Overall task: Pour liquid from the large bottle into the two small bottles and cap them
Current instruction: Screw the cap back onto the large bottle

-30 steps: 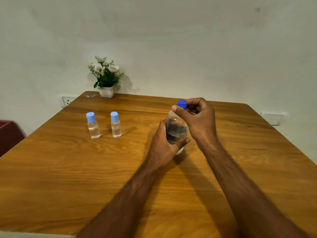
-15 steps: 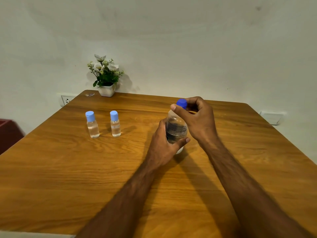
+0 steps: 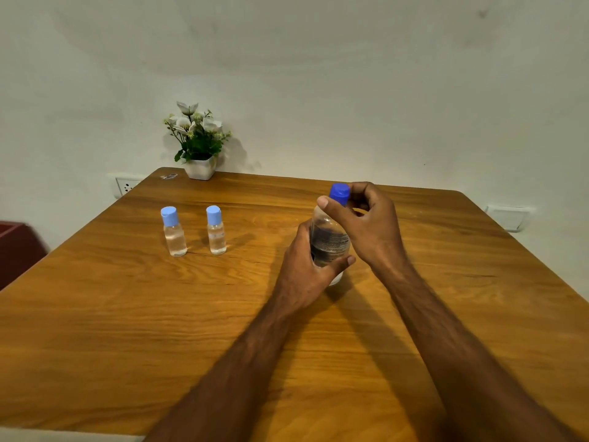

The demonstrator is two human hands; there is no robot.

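The large clear bottle (image 3: 328, 240) with a dark label stands upright on the wooden table (image 3: 159, 314), right of centre. My left hand (image 3: 306, 269) grips its body from the left. My right hand (image 3: 366, 221) pinches its dark blue cap (image 3: 339, 192) between thumb and fingers. Two small clear bottles stand upright side by side to the left, each with a light blue cap on and clear liquid inside: the left small bottle (image 3: 173, 232) and the right small bottle (image 3: 216, 231).
A small white pot of flowers (image 3: 197, 145) sits at the table's far left corner by the wall. A wall socket (image 3: 126, 186) is behind the left edge, a white switch plate (image 3: 510, 216) at the right. A dark red object (image 3: 16, 250) stands left of the table.
The hands and the large bottle have hardly moved; the view has tilted slightly. The right hand's fingers have shifted a little round the cap.
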